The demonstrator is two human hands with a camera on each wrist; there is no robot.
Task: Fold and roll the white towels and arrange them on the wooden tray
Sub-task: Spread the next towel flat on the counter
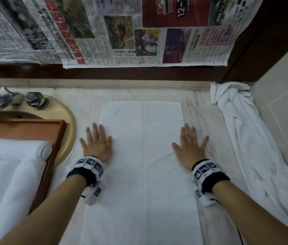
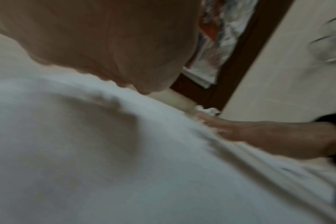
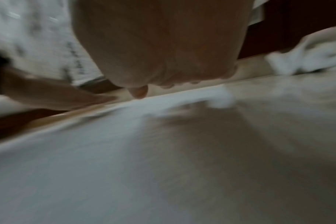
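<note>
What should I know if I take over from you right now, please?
Left hand and right hand: both open, palms flat on the side edges of the folded white towel, which lies lengthwise on the towel-covered counter.
Wooden tray, left, over the sink: holds at least three rolled towels, one lying across the others.
Crumpled towel waits along the right wall.
Done: this towel is folded and flat.
Left: roll it, place it on the tray, then fold and roll the crumpled one.
</note>
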